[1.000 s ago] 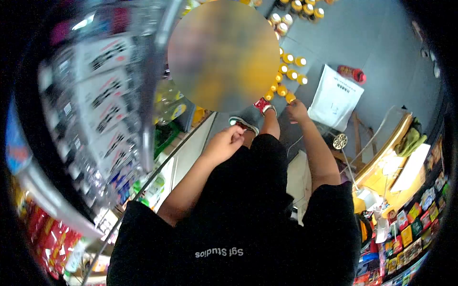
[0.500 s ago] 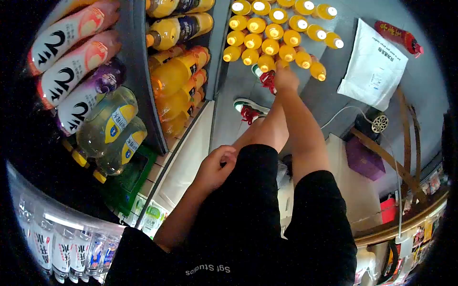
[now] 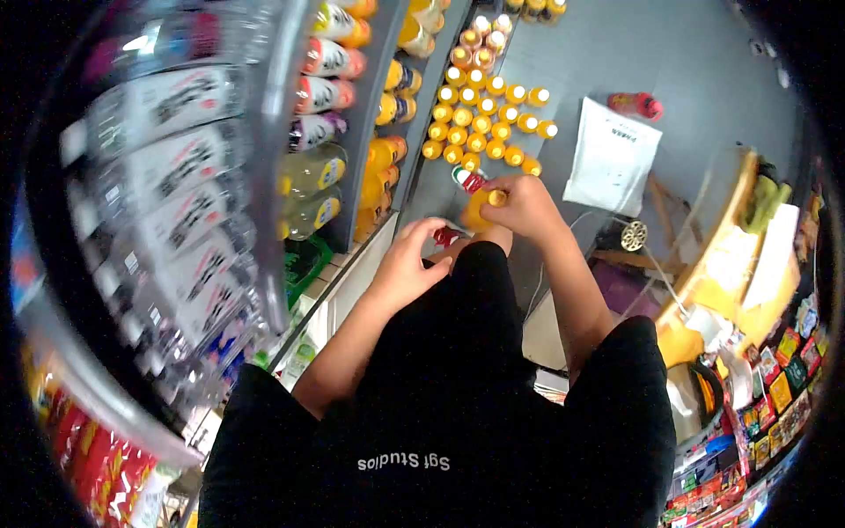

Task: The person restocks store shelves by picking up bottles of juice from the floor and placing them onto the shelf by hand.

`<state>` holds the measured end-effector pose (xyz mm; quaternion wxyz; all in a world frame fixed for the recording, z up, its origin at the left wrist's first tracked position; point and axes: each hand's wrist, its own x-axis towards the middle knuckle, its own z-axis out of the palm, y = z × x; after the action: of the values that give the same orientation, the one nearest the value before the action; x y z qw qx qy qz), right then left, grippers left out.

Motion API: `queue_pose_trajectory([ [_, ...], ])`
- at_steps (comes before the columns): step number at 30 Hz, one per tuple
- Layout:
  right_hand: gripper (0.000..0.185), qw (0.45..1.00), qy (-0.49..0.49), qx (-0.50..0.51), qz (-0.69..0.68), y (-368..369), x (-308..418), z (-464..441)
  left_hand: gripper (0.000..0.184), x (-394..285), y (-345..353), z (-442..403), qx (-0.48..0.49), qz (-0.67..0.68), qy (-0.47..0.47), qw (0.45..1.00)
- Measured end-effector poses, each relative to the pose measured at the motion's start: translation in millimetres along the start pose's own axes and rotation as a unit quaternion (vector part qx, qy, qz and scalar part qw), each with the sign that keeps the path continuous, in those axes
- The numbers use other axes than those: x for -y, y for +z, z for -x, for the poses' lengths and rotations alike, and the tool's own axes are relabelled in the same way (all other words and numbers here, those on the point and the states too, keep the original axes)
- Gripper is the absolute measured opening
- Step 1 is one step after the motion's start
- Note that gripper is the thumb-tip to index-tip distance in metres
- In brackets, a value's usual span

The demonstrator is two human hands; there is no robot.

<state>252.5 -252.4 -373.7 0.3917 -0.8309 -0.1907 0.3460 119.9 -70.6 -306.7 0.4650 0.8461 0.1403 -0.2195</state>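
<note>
In the head view, the right hand (image 3: 526, 211) pinches an orange-yellow plastic bottle (image 3: 478, 211) between thumb and fingers, near what looks like its capped end. Blur hides the exact hold; gripping there probably leaves most of the rounded body clear. The left hand (image 3: 412, 264) is spread, thumb apart from curved fingers, just beside the bottle and apparently not touching it; that hollow shape would suit a round side.

Ahead of the hands, small yellow capped bottles (image 3: 476, 143) stand upright in close rows on the grey tiled floor (image 3: 695, 62), an order that likely keeps them steady and their tops easy to reach. Ahead and right of the right hand, a flat white plastic parcel (image 3: 613, 158) lies on the floor beside the rows, with a red plastic bottle (image 3: 635, 106) on its side at its far edge, seemingly just set out of the way.

Left of the left hand, large clear bottles with yellow labels (image 3: 304, 214) sit side by side on a shelf, presumably grouped by kind.
</note>
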Motion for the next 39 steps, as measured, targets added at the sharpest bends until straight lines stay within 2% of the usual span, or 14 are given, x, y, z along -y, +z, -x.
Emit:
queue_pose_trajectory([
  [6,0.018,0.932,-0.186,0.082,-0.301,-112.0,155.1,38.7,0.071,-94.4,-61.6,54.6,-0.003,0.173,0.111,0.979],
  [8,0.014,0.899,-0.242,0.128,-0.34,-139.5,200.4,46.4,0.076,-134.4,-84.9,76.4,-0.012,0.181,0.137,0.974],
  [10,0.015,0.862,-0.292,0.146,-0.387,-152.3,246.6,50.7,0.079,-170.0,-111.3,96.1,0.004,0.228,0.063,0.972],
  [12,0.015,0.854,-0.344,0.153,-0.36,-156.6,286.7,54.0,0.077,-173.2,-122.2,103.8,-0.055,0.252,0.116,0.959],
  [14,0.02,0.858,-0.277,0.145,-0.407,-161.3,323.9,64.4,0.074,-179.4,-133.6,113.3,-0.071,0.311,0.172,0.932],
  [18,0.04,0.784,-0.356,0.202,-0.467,-146.6,356.5,51.2,0.068,-193.1,-160.1,130.7,-0.124,0.425,0.227,0.868],
  [24,0.077,0.782,-0.373,0.36,-0.346,-117.0,396.6,56.0,0.069,-191.8,-180.2,150.7,-0.153,0.483,0.313,0.803],
  [27,0.095,0.779,-0.317,0.426,-0.334,-96.4,421.1,60.9,0.057,-183.1,-181.4,157.2,-0.02,0.567,0.376,0.733],
  [29,0.095,0.686,-0.366,0.496,-0.386,-83.2,433.7,59.5,0.057,-179.0,-178.0,156.8,0.003,0.585,0.39,0.711],
  [31,0.092,0.688,-0.363,0.518,-0.355,-77.1,442.7,60.3,0.06,-170.9,-175.3,156.6,0.054,0.594,0.414,0.688],
  [34,0.086,0.697,-0.36,0.528,-0.327,-70.4,451.2,66.7,0.059,-166.6,-178.5,168.4,0.026,0.594,0.416,0.688],
  [36,0.086,0.759,-0.364,0.448,-0.301,-68.6,457.2,74.3,0.063,-171.4,-180.3,177.0,-0.015,0.591,0.419,0.69],
  [38,0.078,0.754,-0.38,0.439,-0.307,-64.5,462.7,85.7,0.066,-178.9,-183.6,191.9,-0.216,0.509,0.348,0.757],
  [39,0.074,0.768,-0.407,0.391,-0.302,-61.7,463.5,88.5,0.065,-179.6,-181.9,196.9,-0.282,0.521,0.32,0.739],
])
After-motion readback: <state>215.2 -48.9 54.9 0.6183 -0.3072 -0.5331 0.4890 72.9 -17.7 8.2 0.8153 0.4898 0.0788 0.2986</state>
